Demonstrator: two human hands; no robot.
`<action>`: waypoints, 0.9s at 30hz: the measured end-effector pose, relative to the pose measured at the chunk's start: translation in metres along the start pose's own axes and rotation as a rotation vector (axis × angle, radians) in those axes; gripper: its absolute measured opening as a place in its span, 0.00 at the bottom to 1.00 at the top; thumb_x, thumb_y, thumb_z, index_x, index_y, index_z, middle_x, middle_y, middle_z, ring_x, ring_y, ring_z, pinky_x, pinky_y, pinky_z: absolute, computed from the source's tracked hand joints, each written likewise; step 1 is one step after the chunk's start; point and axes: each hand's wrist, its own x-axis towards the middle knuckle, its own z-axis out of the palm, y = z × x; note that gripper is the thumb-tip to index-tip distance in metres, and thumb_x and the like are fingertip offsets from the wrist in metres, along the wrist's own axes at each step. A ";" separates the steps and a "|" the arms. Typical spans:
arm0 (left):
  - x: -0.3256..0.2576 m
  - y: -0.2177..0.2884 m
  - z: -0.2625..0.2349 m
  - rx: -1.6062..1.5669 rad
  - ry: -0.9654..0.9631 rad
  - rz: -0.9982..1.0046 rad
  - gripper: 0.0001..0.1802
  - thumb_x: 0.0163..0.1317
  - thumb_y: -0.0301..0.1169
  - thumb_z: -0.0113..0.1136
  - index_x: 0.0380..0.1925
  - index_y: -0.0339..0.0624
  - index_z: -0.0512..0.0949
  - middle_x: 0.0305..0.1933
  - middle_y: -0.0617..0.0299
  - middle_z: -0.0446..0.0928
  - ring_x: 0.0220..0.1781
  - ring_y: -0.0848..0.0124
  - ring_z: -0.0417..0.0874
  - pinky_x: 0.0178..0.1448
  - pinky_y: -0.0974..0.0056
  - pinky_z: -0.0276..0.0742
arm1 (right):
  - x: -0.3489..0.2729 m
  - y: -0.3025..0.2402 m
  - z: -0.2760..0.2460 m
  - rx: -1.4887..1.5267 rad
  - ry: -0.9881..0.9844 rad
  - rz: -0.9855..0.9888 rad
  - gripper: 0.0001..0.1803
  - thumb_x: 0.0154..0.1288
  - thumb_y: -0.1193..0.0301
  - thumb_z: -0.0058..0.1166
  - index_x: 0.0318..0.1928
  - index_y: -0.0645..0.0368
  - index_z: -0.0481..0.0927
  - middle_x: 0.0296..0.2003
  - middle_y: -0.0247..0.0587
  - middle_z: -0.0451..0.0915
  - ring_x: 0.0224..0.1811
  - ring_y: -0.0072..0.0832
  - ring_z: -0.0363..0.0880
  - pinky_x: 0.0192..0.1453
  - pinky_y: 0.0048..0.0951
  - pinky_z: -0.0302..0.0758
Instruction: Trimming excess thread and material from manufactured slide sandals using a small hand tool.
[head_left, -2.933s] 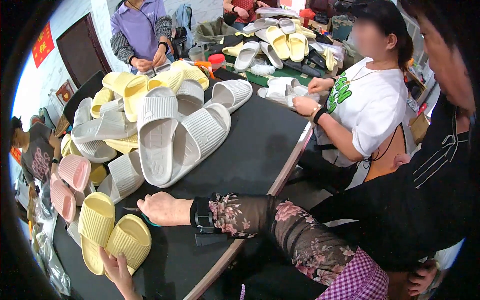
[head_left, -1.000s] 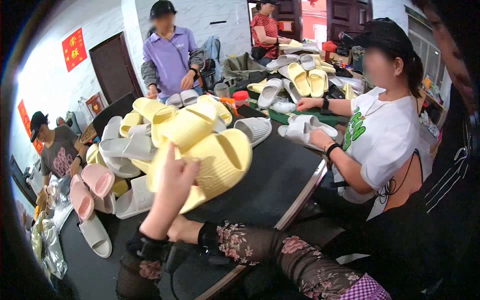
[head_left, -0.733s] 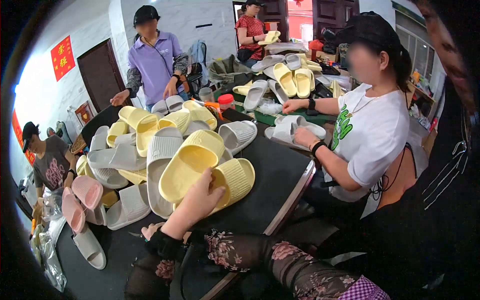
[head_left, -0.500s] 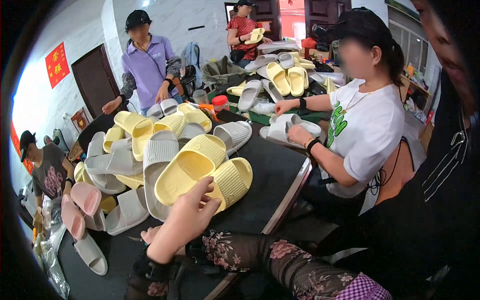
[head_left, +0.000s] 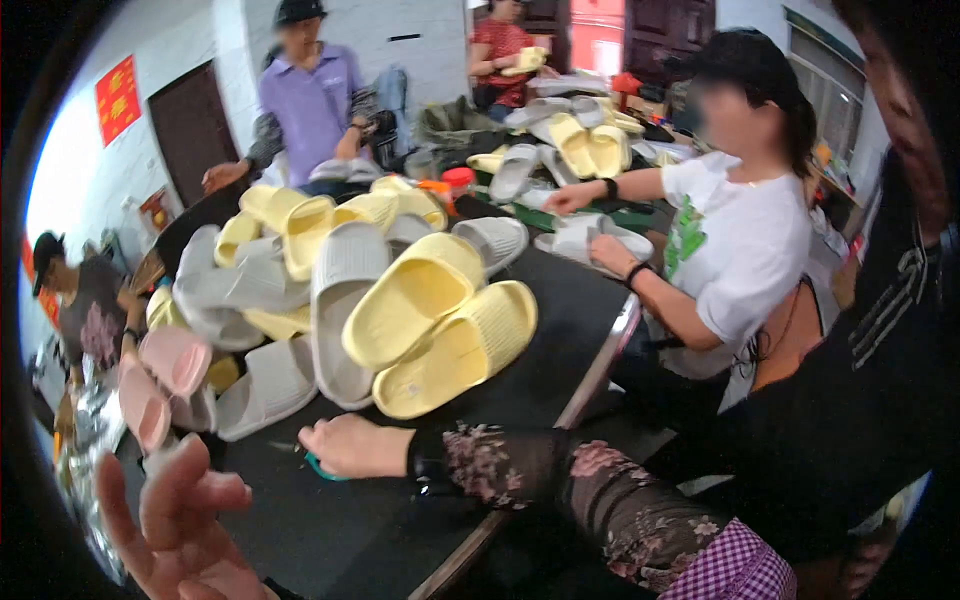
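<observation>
My left hand (head_left: 180,525) is raised at the lower left, fingers apart and slightly bent, with nothing in it. Beyond its fingertips lie pink slippers (head_left: 175,360). My right hand (head_left: 355,446) rests low over the black table (head_left: 560,345), closed round a small teal-handled tool (head_left: 322,468) whose kind I cannot make out. Just past that hand a pair of yellow slippers (head_left: 455,350) lies on the pile, one partly over the other. A grey slipper (head_left: 350,270) sits beside them, partly covered.
More grey and yellow slippers are heaped behind. A person in a white shirt (head_left: 745,220) sits at right, handling a grey slipper (head_left: 600,240). A person in purple (head_left: 315,110) stands across the table; others work at left and at the back. The table's metal edge (head_left: 600,365) runs along the right.
My left hand has moved off the yellow slippers, down and to the left. The view has shifted a little, and my right hand now shows more fully.
</observation>
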 end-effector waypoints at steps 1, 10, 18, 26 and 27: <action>-0.005 0.003 0.000 0.064 0.195 -0.029 0.41 0.64 0.50 0.50 0.68 0.39 0.48 0.58 0.36 0.68 0.51 0.57 0.78 0.52 0.59 0.75 | 0.002 -0.002 -0.003 0.028 -0.040 0.042 0.13 0.51 0.72 0.52 0.36 0.66 0.69 0.27 0.56 0.77 0.30 0.50 0.79 0.33 0.45 0.76; -0.019 0.026 -0.072 0.514 0.814 0.092 0.30 0.68 0.44 0.45 0.63 0.34 0.61 0.68 0.48 0.59 0.59 0.64 0.71 0.62 0.63 0.66 | 0.001 -0.014 -0.008 -0.043 -0.093 0.112 0.19 0.58 0.68 0.53 0.49 0.61 0.70 0.33 0.55 0.77 0.35 0.50 0.78 0.38 0.43 0.75; -0.069 0.040 -0.084 1.043 0.947 -0.062 0.30 0.68 0.44 0.43 0.63 0.33 0.60 0.68 0.47 0.59 0.60 0.62 0.70 0.64 0.62 0.64 | 0.002 -0.021 -0.012 -0.031 -0.115 0.129 0.19 0.58 0.68 0.54 0.50 0.60 0.70 0.36 0.56 0.77 0.36 0.52 0.77 0.41 0.44 0.75; -0.079 0.044 -0.072 1.585 0.851 -0.234 0.31 0.69 0.44 0.42 0.63 0.33 0.59 0.67 0.47 0.60 0.61 0.61 0.70 0.65 0.61 0.63 | 0.000 -0.011 -0.019 -0.056 -0.103 0.118 0.18 0.57 0.69 0.54 0.48 0.59 0.70 0.33 0.54 0.77 0.36 0.50 0.78 0.38 0.43 0.76; -0.080 0.047 -0.072 1.649 0.833 -0.253 0.31 0.69 0.44 0.42 0.63 0.33 0.59 0.67 0.46 0.60 0.61 0.60 0.69 0.65 0.61 0.62 | 0.002 -0.014 -0.021 -0.067 -0.119 0.120 0.18 0.57 0.69 0.54 0.48 0.59 0.70 0.33 0.53 0.77 0.35 0.49 0.78 0.38 0.43 0.76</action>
